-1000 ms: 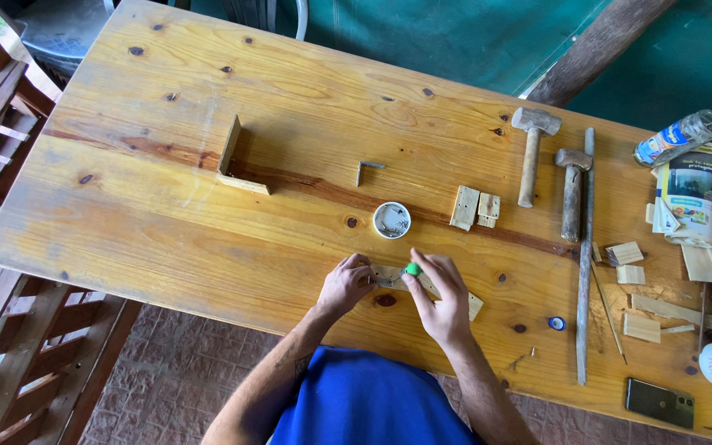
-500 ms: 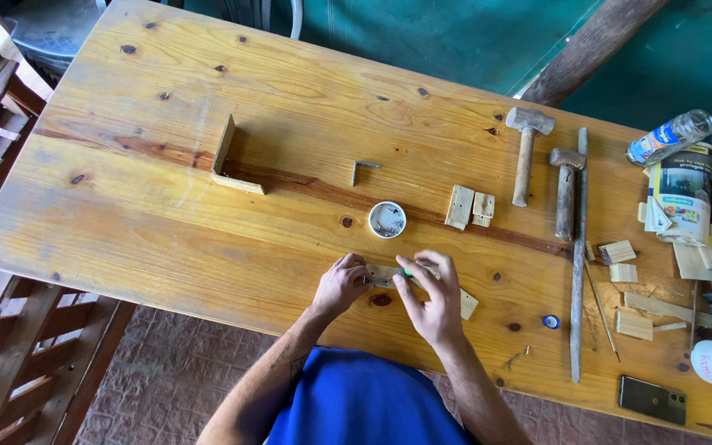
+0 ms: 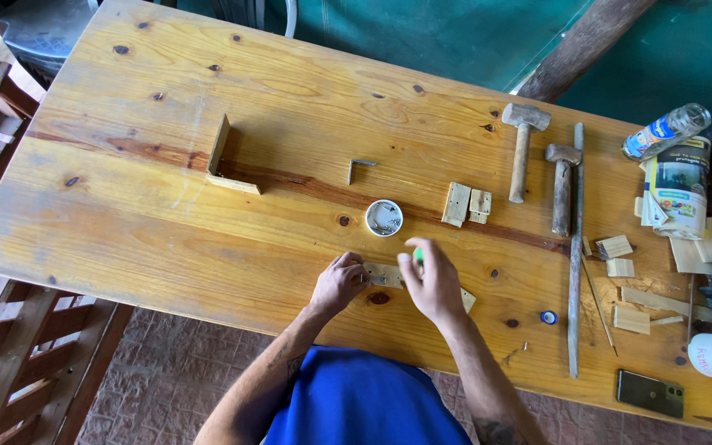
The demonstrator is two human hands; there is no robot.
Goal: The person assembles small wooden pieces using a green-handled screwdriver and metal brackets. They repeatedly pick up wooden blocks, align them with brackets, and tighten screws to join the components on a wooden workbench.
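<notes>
Your left hand [image 3: 338, 283] is pressed down on the small wooden piece [image 3: 383, 275], pinning its left end flat to the surface [image 3: 125, 222], just below the round tin [image 3: 384, 217]. Your right hand [image 3: 432, 282] is curled, fingers pinching a small green-tipped tool (can't tell what kind, mostly hidden) over the piece's right end. Keep the left hand's weight steady so the piece can't skid, fingers clear of the tip, tool upright, w/ light pressure.

Surface: long varnished plank top w/ knots. Right of the tin lie two small wood blocks [image 3: 466, 203], then two hammers [image 3: 522, 152] and a long metal rod [image 3: 575, 247]. Left of the tin stands an L-shaped wood bracket [image 3: 222, 158]. Far right of it: wood offcuts, bottle, phone [image 3: 650, 393], white cup. Beyond: green wall, brick floor.
</notes>
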